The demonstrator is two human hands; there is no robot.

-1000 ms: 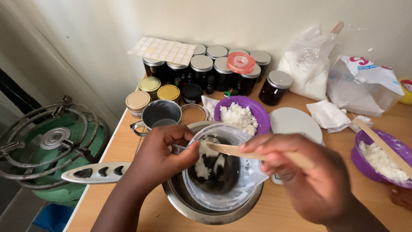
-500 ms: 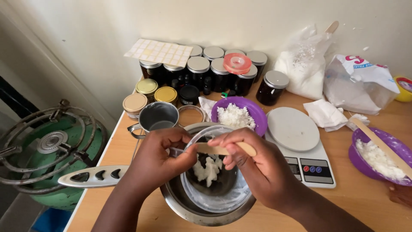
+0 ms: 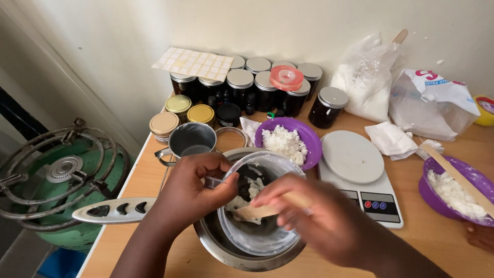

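Observation:
A clear glass bowl (image 3: 262, 234) holding white lumps in a dark liquid sits inside a steel bowl (image 3: 226, 255) at the front of the wooden table (image 3: 442, 247). My left hand (image 3: 193, 193) grips the glass bowl's left rim. My right hand (image 3: 321, 221) holds a flat wooden stick (image 3: 257, 211) whose tip reaches down into the white lumps.
A purple bowl of white flakes (image 3: 290, 141) and a steel cup (image 3: 193, 140) stand just behind. A white kitchen scale (image 3: 355, 170) is to the right, another purple bowl (image 3: 455, 190) farther right. Dark lidded jars (image 3: 257, 87) and bags (image 3: 370, 77) line the wall. A green gas burner (image 3: 62, 180) stands left.
My right hand has swung the wooden stick from above the bowl's back rim down into the mix and moved toward the front right. The white lumps have shifted. My left hand stayed on the rim.

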